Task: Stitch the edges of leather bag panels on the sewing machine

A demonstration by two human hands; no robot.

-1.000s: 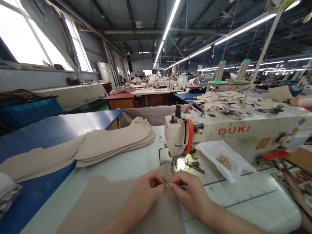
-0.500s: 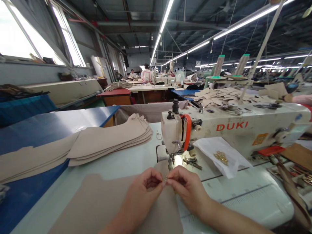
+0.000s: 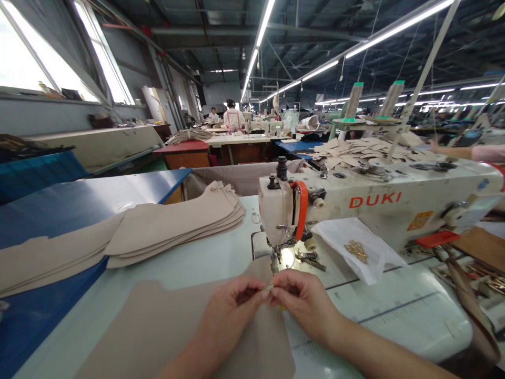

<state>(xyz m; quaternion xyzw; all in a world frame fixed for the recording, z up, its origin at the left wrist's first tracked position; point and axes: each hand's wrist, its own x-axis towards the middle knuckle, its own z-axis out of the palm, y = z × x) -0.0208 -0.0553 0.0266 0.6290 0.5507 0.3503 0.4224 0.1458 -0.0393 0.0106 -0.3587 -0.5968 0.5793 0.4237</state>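
Observation:
My left hand [image 3: 231,313] and my right hand [image 3: 307,302] meet in front of the sewing machine [image 3: 331,195]. Both pinch a small, thin, light-coloured piece [image 3: 268,287] between fingertips and thumbs; its exact kind is too small to make out. Below them a flat beige fabric panel [image 3: 165,321] lies on the pale machine table, its narrow end reaching toward the needle area. My left forearm crosses over this panel, while my right forearm extends over the table to its right. A lit spot shines under the machine head just beyond my fingers.
Stacked beige panels [image 3: 173,221] lie on the left. A white plastic sheet [image 3: 339,237] bears small gold-coloured metal pieces [image 3: 356,251] beside the machine. Thread cones [image 3: 392,100] stand behind it. A co-worker's arm [image 3: 453,151] reaches in at the right, near heaped beige pieces [image 3: 363,150].
My hands stay almost in place, and the small piece between them shows more clearly. The view has shifted slightly. At the far right, the co-worker's arm is now extended further into view.

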